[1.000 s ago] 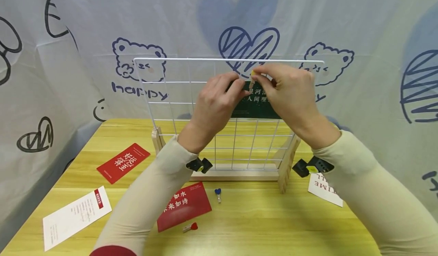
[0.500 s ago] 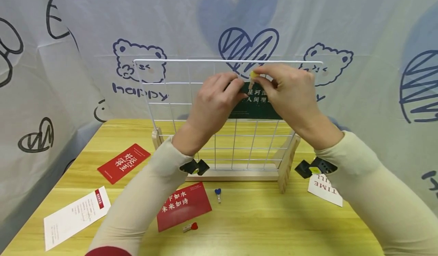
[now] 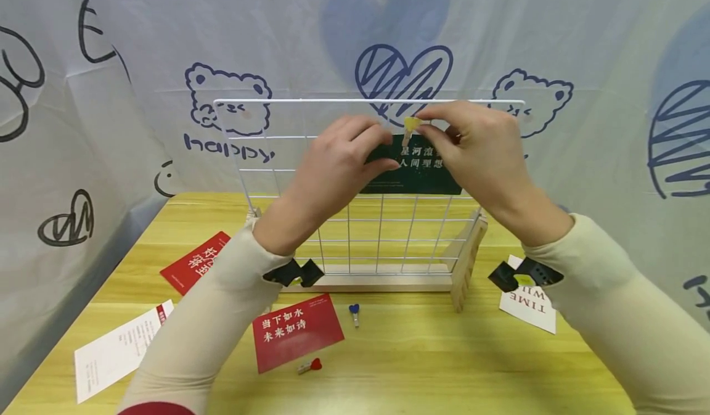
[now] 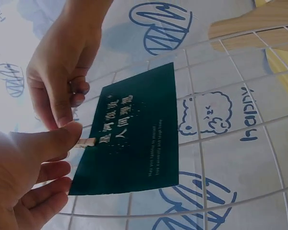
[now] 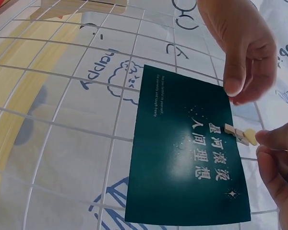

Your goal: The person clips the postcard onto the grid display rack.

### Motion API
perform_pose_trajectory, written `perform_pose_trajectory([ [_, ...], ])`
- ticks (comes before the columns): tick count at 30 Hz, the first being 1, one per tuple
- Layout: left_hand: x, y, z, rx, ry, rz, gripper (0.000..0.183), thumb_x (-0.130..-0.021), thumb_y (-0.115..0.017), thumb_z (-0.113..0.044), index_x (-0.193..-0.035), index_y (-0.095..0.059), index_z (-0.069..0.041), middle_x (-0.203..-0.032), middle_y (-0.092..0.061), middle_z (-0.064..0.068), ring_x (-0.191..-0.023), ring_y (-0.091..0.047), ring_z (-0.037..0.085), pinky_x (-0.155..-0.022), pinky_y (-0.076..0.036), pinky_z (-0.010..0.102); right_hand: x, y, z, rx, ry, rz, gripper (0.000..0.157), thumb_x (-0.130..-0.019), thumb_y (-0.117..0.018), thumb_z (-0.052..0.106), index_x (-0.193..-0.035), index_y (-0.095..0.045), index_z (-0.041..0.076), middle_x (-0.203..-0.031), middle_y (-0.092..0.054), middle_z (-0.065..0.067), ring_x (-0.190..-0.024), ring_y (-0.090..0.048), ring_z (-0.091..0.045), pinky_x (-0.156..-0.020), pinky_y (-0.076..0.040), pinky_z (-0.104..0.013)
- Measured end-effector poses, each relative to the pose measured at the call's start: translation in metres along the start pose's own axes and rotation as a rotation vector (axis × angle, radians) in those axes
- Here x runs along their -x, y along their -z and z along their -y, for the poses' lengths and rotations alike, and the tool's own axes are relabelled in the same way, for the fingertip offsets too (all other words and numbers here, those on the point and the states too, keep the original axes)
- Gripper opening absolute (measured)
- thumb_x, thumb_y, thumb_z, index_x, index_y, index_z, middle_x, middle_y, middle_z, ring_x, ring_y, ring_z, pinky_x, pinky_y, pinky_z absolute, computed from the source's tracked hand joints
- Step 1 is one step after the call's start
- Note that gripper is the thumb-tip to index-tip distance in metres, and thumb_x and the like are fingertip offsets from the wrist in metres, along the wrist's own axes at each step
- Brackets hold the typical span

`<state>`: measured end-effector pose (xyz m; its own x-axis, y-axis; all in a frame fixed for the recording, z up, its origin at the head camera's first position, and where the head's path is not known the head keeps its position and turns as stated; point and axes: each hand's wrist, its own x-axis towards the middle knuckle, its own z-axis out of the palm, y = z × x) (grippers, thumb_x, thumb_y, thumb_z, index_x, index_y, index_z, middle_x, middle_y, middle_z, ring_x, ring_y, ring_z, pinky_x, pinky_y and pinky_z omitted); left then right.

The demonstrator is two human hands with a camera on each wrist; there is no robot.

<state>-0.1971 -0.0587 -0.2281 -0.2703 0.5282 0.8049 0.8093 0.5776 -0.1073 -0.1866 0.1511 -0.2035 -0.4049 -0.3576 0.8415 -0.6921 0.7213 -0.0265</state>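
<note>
A dark green card [image 3: 413, 177] with white lettering hangs at the top of a white wire grid [image 3: 363, 217]. On its upper edge sits a small wooden clothespin [image 5: 236, 134] with a yellow heart [image 3: 412, 124]. My right hand [image 3: 479, 147] pinches the heart end between thumb and index finger, as the right wrist view [image 5: 281, 160] also shows. At the card's upper left corner is my left hand [image 3: 341, 159], thumb and index finger apart, holding nothing. From the left wrist view, the left thumb [image 4: 62, 139] overlaps part of the clothespin.
The grid stands in a wooden base [image 3: 388, 279]. Before it lie a red card [image 3: 299, 335], a blue-heart clothespin [image 3: 355, 314] and a red-heart clothespin [image 3: 309, 365]. Left are another red card [image 3: 185, 270] and a white card [image 3: 111, 353]; a white card [image 3: 527, 307] lies right.
My left hand has drawn back to the left from the clothespin, and its fingers have spread. The right hand still pinches the yellow heart, and more of the green card shows.
</note>
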Motion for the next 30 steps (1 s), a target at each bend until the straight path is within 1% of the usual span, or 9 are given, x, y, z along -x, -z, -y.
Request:
perform_pose_trajectory([
  [3,0.003,0.004,0.0,0.024,0.002,-0.012,0.027,-0.085,-0.078,-0.021,-0.099,-0.068,-0.001,-0.099,-0.066,0.01,-0.092,-0.061,0.024,-0.084,-0.052,0.031,0.003,0.004,-0.001,-0.024,0.009,-0.01,0.016,-0.091,-0.071,0.011,-0.105,-0.075,0.004,-0.093,-0.073,-0.009,-0.057,-0.056,-0.016,-0.056,-0.039,-0.025],
  [6,0.006,0.008,0.0,0.031,0.002,-0.015,0.027,-0.084,-0.079,-0.02,-0.099,-0.068,-0.001,-0.098,-0.067,0.01,-0.092,-0.061,0.025,-0.085,-0.052,0.032,0.007,0.007,-0.003,-0.055,0.015,-0.024,0.019,-0.089,-0.073,0.011,-0.106,-0.074,0.004,-0.096,-0.074,-0.008,-0.058,-0.061,-0.015,-0.058,-0.042,-0.015],
  [8,0.008,0.011,-0.001,0.031,0.003,-0.01,0.027,-0.083,-0.08,-0.02,-0.099,-0.068,-0.001,-0.098,-0.067,0.011,-0.092,-0.062,0.025,-0.085,-0.052,0.032,0.009,0.008,-0.003,-0.088,0.004,-0.026,0.019,-0.088,-0.074,0.009,-0.106,-0.074,0.003,-0.097,-0.074,-0.008,-0.059,-0.064,-0.014,-0.059,-0.041,-0.009],
  [10,0.011,0.014,-0.001,0.042,0.01,0.001,0.028,-0.083,-0.08,-0.021,-0.099,-0.068,-0.001,-0.098,-0.067,0.01,-0.092,-0.062,0.025,-0.084,-0.053,0.033,0.012,0.009,-0.003,-0.117,-0.007,-0.017,0.019,-0.088,-0.074,0.008,-0.106,-0.073,0.003,-0.096,-0.073,-0.008,-0.06,-0.065,-0.014,-0.06,-0.041,-0.007],
  [16,0.019,0.02,-0.001,0.088,0.045,0.051,0.031,-0.083,-0.08,-0.025,-0.102,-0.068,-0.003,-0.096,-0.066,0.008,-0.089,-0.062,0.022,-0.08,-0.053,0.032,0.021,0.008,-0.001,-0.157,-0.028,0.007,0.021,-0.085,-0.076,0.005,-0.105,-0.073,0.002,-0.093,-0.073,-0.008,-0.063,-0.064,-0.013,-0.062,-0.043,-0.008],
  [20,0.026,0.024,-0.001,0.106,0.067,0.092,0.035,-0.082,-0.081,-0.026,-0.105,-0.068,-0.004,-0.099,-0.067,0.008,-0.093,-0.063,0.022,-0.083,-0.053,0.033,0.028,0.008,0.001,-0.177,-0.029,0.027,0.022,-0.083,-0.078,0.004,-0.105,-0.072,0.002,-0.09,-0.072,-0.007,-0.063,-0.064,-0.012,-0.061,-0.044,-0.008],
  [24,0.033,0.027,-0.002,0.138,0.101,0.133,0.036,-0.082,-0.081,-0.026,-0.108,-0.068,-0.005,-0.103,-0.067,0.007,-0.098,-0.063,0.022,-0.087,-0.052,0.034,0.036,0.008,0.001,-0.193,-0.045,0.045,0.025,-0.082,-0.079,0.004,-0.106,-0.072,0.002,-0.082,-0.07,-0.006,-0.062,-0.064,-0.011,-0.06,-0.045,-0.008],
  [30,0.045,0.03,-0.004,0.157,0.142,0.186,0.039,-0.082,-0.081,-0.028,-0.111,-0.068,-0.005,-0.107,-0.067,0.007,-0.101,-0.063,0.021,-0.087,-0.052,0.034,0.049,0.004,0.001,-0.211,-0.08,0.078,0.027,-0.081,-0.079,0.003,-0.107,-0.072,0.003,-0.087,-0.07,-0.006,-0.067,-0.065,-0.011,-0.065,-0.047,-0.009],
])
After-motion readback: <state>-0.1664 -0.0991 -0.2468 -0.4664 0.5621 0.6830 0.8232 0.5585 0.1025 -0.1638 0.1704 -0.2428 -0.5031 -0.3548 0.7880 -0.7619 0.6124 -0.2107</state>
